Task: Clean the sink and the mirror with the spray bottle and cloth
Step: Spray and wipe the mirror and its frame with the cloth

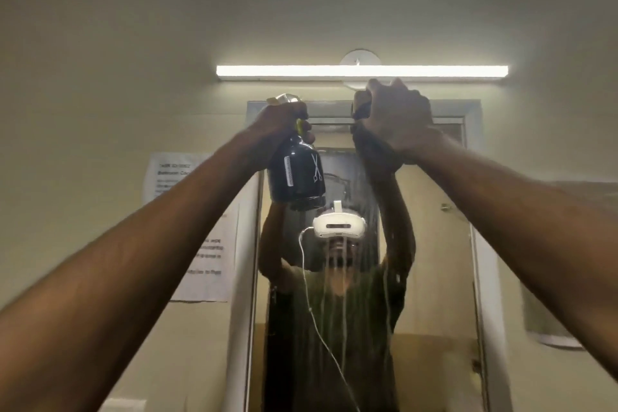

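A framed mirror [431,244] hangs on the wall straight ahead, its glass streaked with running liquid. My left hand [279,120] is raised near the mirror's top left and grips the neck of a dark spray bottle [296,174] printed with a white comb and scissors. At the mirror's top edge my right hand [398,120] presses a dark cloth [361,107] against the glass; only a small part of the cloth shows past my fingers. The sink is out of view.
A lit tube lamp [361,72] runs along the wall just above the mirror and my hands. A printed paper notice [197,227] is taped to the wall left of the mirror. The mirror reflects a person wearing a white headset.
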